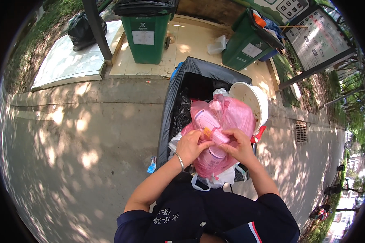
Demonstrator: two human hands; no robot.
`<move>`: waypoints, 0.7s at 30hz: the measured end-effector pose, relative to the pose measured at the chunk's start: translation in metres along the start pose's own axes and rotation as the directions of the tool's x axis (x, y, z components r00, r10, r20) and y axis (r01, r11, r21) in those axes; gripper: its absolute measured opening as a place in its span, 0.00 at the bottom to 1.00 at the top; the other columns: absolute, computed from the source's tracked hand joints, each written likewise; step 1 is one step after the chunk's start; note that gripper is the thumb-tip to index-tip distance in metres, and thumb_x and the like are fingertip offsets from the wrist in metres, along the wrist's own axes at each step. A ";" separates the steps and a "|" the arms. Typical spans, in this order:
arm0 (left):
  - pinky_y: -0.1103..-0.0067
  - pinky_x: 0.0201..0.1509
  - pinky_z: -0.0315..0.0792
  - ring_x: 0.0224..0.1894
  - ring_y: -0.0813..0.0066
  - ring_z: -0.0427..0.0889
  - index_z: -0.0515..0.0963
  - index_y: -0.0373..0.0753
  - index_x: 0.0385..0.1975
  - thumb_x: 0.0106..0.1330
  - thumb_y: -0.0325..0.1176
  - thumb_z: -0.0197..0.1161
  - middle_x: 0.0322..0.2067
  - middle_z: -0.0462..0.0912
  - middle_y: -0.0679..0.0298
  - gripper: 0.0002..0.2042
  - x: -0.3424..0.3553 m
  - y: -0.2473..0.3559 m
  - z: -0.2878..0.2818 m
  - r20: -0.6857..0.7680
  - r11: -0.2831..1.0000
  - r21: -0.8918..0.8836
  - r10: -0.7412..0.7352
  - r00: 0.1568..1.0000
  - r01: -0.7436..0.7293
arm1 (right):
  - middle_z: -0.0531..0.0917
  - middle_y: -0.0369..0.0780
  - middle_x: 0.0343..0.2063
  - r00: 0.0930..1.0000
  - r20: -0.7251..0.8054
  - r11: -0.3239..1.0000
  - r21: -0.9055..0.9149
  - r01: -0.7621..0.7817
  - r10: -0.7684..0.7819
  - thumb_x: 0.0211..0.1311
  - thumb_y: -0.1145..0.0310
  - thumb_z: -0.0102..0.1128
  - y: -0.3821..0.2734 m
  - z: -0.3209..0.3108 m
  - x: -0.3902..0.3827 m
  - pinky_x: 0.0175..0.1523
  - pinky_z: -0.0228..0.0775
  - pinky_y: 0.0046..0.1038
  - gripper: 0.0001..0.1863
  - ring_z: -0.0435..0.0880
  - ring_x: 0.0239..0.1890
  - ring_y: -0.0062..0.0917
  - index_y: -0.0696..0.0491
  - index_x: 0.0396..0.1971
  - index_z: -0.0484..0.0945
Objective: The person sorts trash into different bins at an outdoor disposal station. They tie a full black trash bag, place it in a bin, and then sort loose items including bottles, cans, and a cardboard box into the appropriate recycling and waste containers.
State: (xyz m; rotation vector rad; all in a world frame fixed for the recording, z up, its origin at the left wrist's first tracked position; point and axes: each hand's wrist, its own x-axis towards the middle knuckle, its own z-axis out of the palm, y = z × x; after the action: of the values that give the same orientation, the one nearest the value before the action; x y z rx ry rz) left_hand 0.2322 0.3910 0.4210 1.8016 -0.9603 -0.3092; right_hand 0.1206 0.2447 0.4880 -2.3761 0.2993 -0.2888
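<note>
Both my hands are on a pink plastic bag (240, 115) that bulges over the top of a large bin lined with a black bag (209, 67). My left hand (189, 146), with a bracelet at the wrist, pinches the pink film near its middle. Facing it, my right hand (238, 142) pinches the same bag on its other side. Pale cup-like containers show through the thin film. A white bucket (253, 101) lies tilted beside the bag, stained inside. White plastic bags (225, 177) poke out below the pink one.
Two green wheeled bins (146, 48) (247, 54) stand beyond on a tiled platform. A tied black sack (85, 32) rests on the far-left slab (69, 65). Posts (97, 30) and a notice board (318, 40) rise at the edges. A drain grate (301, 133) lies in the paving at right.
</note>
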 end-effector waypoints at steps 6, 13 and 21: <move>0.73 0.19 0.63 0.15 0.63 0.70 0.68 0.34 0.12 0.48 0.35 0.59 0.13 0.70 0.55 0.13 0.014 -0.038 0.001 0.189 0.994 -0.112 0.032 0.981 -0.011 | 0.75 0.35 0.29 0.976 0.186 0.926 0.339 -0.168 0.109 0.43 0.77 0.62 0.029 -0.004 0.019 0.29 0.65 0.12 0.08 0.73 0.28 0.11 0.57 0.26 0.75; 0.83 0.16 0.56 0.13 0.86 0.59 0.62 0.34 0.10 0.51 0.29 0.52 0.08 0.61 0.71 0.12 0.013 -0.051 -0.011 0.210 0.934 -0.315 -0.107 0.972 0.170 | 0.70 0.29 0.13 0.952 0.281 0.952 0.241 -0.192 0.121 0.45 0.72 0.62 0.032 0.006 0.047 0.21 0.57 0.13 0.10 0.65 0.16 0.09 0.57 0.17 0.69; 0.81 0.15 0.56 0.11 0.82 0.58 0.61 0.33 0.10 0.46 0.27 0.52 0.08 0.58 0.60 0.10 0.005 -0.038 -0.030 0.155 0.990 -0.138 0.060 0.986 -0.038 | 0.74 0.46 0.19 0.992 -0.077 0.948 -0.298 -0.114 0.095 0.39 0.75 0.49 0.043 0.016 0.072 0.28 0.63 0.38 0.04 0.73 0.25 0.41 0.54 0.21 0.67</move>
State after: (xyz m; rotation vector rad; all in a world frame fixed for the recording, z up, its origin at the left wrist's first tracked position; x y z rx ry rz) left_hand 0.2713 0.4136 0.4022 1.6460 -1.0673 -0.4813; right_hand 0.1880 0.2030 0.4561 -2.6433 0.5302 -0.2843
